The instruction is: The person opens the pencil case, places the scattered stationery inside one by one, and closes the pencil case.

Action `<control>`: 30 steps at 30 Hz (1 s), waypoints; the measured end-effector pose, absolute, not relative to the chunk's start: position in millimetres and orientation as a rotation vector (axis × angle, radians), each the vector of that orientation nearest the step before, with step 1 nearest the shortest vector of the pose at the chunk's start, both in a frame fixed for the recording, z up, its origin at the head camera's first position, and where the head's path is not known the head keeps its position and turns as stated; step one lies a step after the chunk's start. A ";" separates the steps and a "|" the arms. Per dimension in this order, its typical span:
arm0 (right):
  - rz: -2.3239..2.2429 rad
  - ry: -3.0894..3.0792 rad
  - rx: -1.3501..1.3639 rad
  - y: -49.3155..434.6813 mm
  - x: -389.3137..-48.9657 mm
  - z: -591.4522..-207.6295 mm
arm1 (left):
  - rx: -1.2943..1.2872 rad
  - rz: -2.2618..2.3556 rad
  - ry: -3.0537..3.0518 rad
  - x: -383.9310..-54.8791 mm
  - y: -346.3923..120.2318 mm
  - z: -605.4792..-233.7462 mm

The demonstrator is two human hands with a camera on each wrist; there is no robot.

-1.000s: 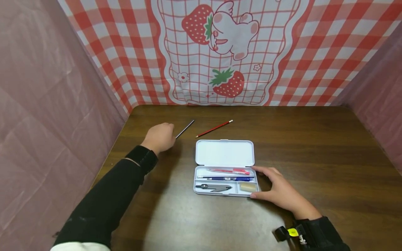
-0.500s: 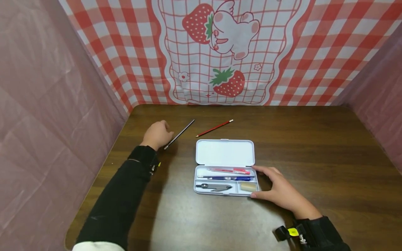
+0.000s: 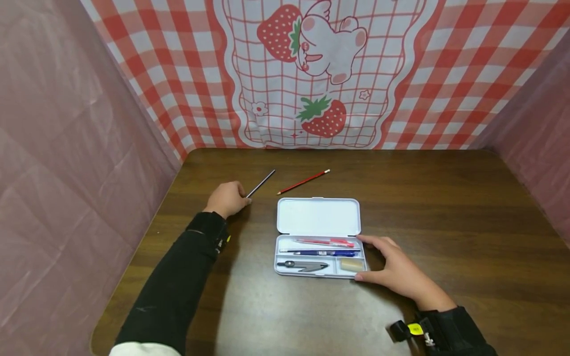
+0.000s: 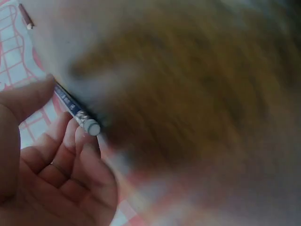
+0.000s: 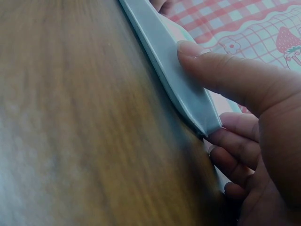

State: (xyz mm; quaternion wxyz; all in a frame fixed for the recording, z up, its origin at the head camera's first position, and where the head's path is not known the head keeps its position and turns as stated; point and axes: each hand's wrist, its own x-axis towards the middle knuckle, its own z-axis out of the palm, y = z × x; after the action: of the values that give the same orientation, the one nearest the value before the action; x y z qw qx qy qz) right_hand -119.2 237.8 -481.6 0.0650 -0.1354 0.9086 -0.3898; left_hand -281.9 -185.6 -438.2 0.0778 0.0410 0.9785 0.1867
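Note:
My left hand (image 3: 227, 199) pinches a dark blue pencil (image 4: 70, 106) near its white eraser end, thumb on one side and fingers on the other. In the head view the pencil's far part lies slanting out beyond the fingertips. Lower right of it sits an opened white pencil case (image 3: 318, 217), lid folded back. My right hand (image 3: 396, 269) grips the case's right end, thumb at the front edge and forefinger by the hinge. Inside the case are a pink-red pen (image 3: 331, 243), a blue pen (image 3: 327, 253), a grey compass (image 3: 305, 266) and a beige eraser (image 3: 352, 265).
Behind the case a red pencil (image 3: 304, 182) with a white end lies diagonally on the brown wooden table (image 3: 445, 212). A red-and-white checked cloth (image 3: 187, 84) with strawberries hangs at the table's back edge. Pink fabric hangs on both sides.
My left hand first drew back from the blue pencil, baring its eraser end, then came back right and nearer to take hold of that end. The right hand and case stay put.

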 end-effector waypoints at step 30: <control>-1.168 2.738 -0.394 237.3 -119.2 -482.4 | 0.230 0.511 2.985 -282.0 -180.7 -424.9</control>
State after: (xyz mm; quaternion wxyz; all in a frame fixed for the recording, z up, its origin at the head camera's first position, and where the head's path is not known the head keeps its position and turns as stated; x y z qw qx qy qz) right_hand -119.2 237.3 -482.4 0.0697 -0.1308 0.9097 -0.3880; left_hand -282.0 -180.7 -424.9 0.0520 0.0756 0.9815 0.1680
